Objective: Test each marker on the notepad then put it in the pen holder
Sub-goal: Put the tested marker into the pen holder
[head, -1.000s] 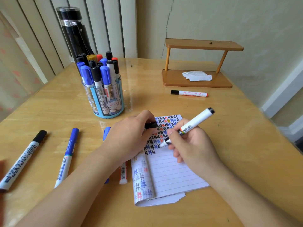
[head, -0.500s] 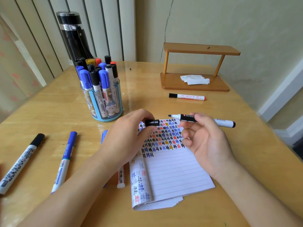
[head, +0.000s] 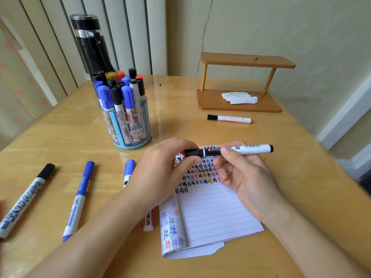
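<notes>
blue marker: barrel hidden behind left hand | red marker: only tail end shows below the forearm | black marker: tail cut by left edge | notepad: top-left corner behind that hand | held marker: nib hidden inside cap, label print too small to read

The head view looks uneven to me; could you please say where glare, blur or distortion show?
Head view: glare streaks the glossy table beside the pen holder; the wide-angle lens splays the blinds outward; the marker, left hand and right hand are sharp.
</notes>
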